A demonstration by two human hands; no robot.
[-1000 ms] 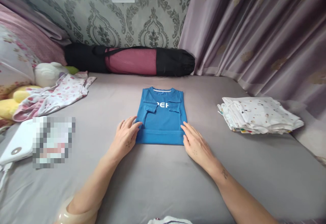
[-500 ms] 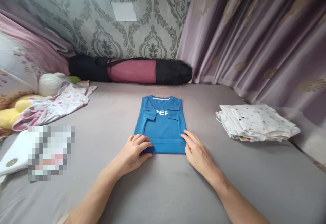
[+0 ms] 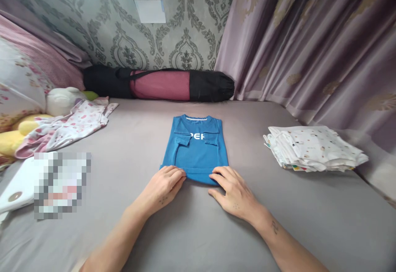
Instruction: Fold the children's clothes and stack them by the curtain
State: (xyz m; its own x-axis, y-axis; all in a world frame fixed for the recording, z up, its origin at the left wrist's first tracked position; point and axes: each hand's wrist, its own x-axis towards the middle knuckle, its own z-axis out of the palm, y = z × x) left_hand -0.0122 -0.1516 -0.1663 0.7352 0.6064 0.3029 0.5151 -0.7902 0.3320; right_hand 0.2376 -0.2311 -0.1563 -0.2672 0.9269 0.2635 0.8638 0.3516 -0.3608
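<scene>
A blue long-sleeved shirt (image 3: 198, 156) lies on the bed in front of me, its sides and sleeves folded inward over the white lettering. Its neckline points away from me, and the near hem is folded up as a band. My left hand (image 3: 165, 183) pinches the left corner of that folded edge, the fingertips partly hidden by the hand itself. On the right corner, the fingers of my right hand (image 3: 232, 187) rest on the cloth, with the thumb spread apart just below the edge.
To the right sits a stack of folded white patterned clothes (image 3: 315, 148). A pink-flowered garment (image 3: 83, 119), plush toys (image 3: 63, 101) and a white object (image 3: 29, 181) beside a blurred patch are on the left. A black and pink long bag (image 3: 161, 85) lies along the wall.
My left hand has closed on the hem corner and lifted it slightly. My right hand has moved inward from the shirt's side onto its near right corner.
</scene>
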